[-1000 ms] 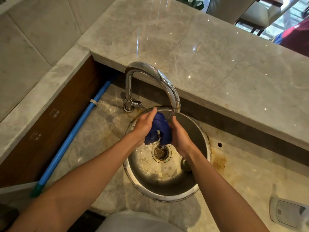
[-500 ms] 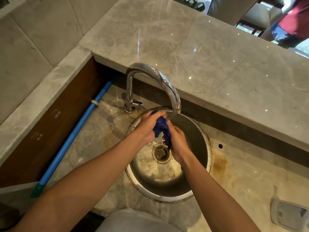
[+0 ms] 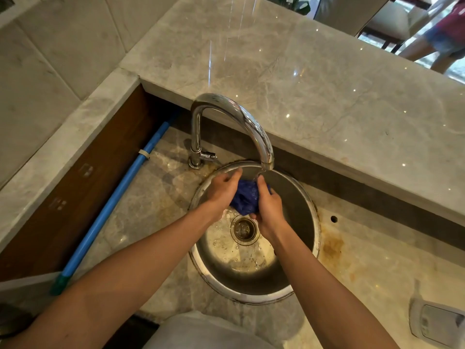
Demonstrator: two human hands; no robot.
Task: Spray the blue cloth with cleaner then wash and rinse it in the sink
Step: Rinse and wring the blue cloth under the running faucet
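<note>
Round steel sink [image 3: 305, 197], left hand [image 3: 221, 190] and right hand [image 3: 268, 210] squeezing bunched blue cloth [image 3: 245, 200] under faucet [image 3: 251, 124]

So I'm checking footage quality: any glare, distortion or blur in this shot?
Head view: wide-angle bending curves the marble counter edges; bright glare on the chrome faucet and sparkle spots on the counter; the blue cloth, between left hand and right hand, stays sharp.
</note>
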